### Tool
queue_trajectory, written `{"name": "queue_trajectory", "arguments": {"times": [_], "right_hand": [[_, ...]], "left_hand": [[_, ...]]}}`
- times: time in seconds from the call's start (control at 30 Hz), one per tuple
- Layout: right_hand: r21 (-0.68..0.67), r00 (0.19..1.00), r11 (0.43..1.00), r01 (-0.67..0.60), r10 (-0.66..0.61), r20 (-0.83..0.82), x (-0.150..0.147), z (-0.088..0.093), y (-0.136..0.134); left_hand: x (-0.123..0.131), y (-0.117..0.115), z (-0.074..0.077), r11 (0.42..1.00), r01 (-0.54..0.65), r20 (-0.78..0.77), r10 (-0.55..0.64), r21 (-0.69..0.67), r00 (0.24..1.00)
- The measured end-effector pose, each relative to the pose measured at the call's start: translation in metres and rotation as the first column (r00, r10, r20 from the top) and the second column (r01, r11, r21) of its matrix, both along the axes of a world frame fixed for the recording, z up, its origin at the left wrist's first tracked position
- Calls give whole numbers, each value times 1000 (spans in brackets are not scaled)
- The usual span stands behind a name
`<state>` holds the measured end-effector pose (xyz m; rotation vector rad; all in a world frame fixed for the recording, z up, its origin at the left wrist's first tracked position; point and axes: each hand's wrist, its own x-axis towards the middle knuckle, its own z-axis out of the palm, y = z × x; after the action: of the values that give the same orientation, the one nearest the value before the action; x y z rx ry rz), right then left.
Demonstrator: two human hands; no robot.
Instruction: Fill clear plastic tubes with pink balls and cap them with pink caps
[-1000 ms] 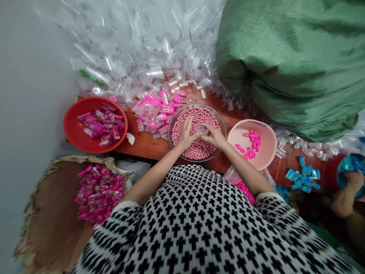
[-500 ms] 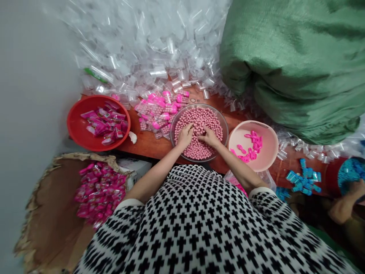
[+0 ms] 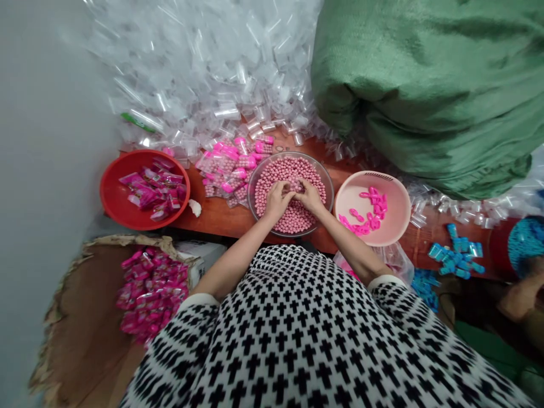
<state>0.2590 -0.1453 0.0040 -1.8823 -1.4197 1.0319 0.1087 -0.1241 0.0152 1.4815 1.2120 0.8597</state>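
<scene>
A round metal bowl (image 3: 252, 207) full of small pink beads (image 3: 293, 221) stands in front of me. Over its middle my left hand (image 3: 278, 199) and my right hand (image 3: 310, 198) come together, fingers curled round a small clear container (image 3: 294, 184). The container sits low among the beads, and the fingers partly hide it. Left of the bowl lie clear bottles with pink caps (image 3: 232, 164), with pink beads inside. On the right a pale pink basket (image 3: 348, 187) holds bright pink plastic pieces (image 3: 374, 207).
Far left is a red bowl (image 3: 108, 198) of pink packets, above a cardboard box (image 3: 85, 306) with more. Clear plastic tubes (image 3: 191, 73) heap up behind, beside a large green sack (image 3: 425, 102). Blue pieces (image 3: 457, 255) and another person's hand (image 3: 521, 297) are at right.
My hands have drawn closer together, their fingertips now nearly meeting around the clear container. The whole view has shifted slightly.
</scene>
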Motion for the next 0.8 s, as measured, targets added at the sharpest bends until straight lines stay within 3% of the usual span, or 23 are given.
{"name": "queue_trajectory", "arguments": {"times": [0.1,0.3,0.4,0.47,0.53,0.6,0.7,0.8], "right_hand": [[-28,995,999,-37,39,93,-3,-4,5],[-16,970,998,-58,60,236,-7,8,-2],[76,968,993,-92,71,242,15,28,-27],[105,962,993,-59,28,272,45,39,-51],[28,921,997,75,-80,381,83,44,-75],[-174,834,965,194,-69,548,121,42,-96],[-345,778,917,201,65,625,157,30,-117],[-386,773,906,174,118,624,165,19,-127]], "left_hand": [[10,9,-9,1000,-2,-27,2,-22,1000],[10,14,-17,1000,-4,158,9,-31,987],[0,8,-10,995,1,274,25,-95,961],[-6,2,-4,987,-3,293,52,-163,955],[-8,-6,1,976,12,303,56,-217,951],[-6,-13,4,968,54,319,27,-244,947],[2,-23,9,960,89,334,5,-265,942],[11,-29,19,947,120,353,-6,-300,935]]}}
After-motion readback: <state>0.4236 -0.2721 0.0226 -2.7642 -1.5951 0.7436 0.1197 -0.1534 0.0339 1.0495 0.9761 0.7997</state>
